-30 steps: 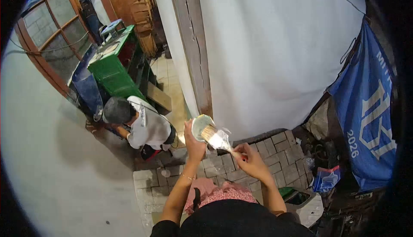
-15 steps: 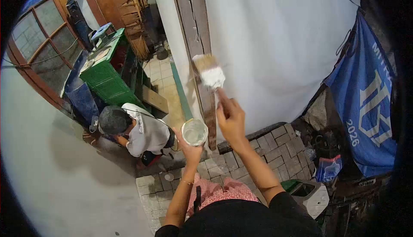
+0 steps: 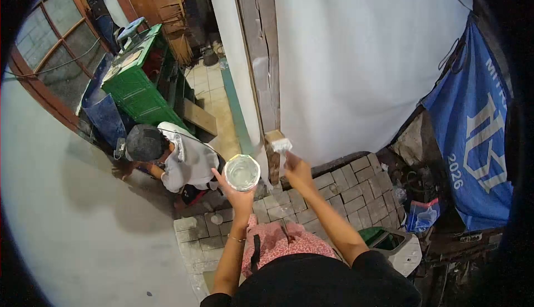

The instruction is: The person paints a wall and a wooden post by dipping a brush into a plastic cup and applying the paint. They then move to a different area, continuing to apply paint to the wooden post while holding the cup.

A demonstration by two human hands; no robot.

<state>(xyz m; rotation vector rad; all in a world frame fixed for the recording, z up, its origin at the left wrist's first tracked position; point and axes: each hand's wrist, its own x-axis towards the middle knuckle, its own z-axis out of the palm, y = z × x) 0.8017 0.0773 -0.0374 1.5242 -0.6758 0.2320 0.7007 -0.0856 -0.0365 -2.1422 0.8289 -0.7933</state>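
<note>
My left hand [image 3: 239,200] is wrapped round a small round tub [image 3: 242,172], its pale inside facing up and whitish smears on the rim. In my right hand [image 3: 299,173] is the handle of a wide paintbrush [image 3: 280,144], coated white near its base. The tan bristles overlap the lower part of an upright wooden post [image 3: 262,79]. This post is brown-grey, with a long crack and a pale patch partway up. White sheeting [image 3: 361,56] spreads to the right of the post, and a narrow white wall strip [image 3: 231,40] runs along its left.
A person [image 3: 186,154] in a cap crouches at left, beside a pale wall [image 3: 72,195]. Behind them stands a green cabinet [image 3: 139,90]. Paving bricks [image 3: 339,190] cover the ground. A blue banner [image 3: 473,134] hangs at right, above a blue plastic bag [image 3: 424,215].
My right hand has brought the brush down along the post, from its middle to near its foot. The tub in my left hand has shifted slightly left in view.
</note>
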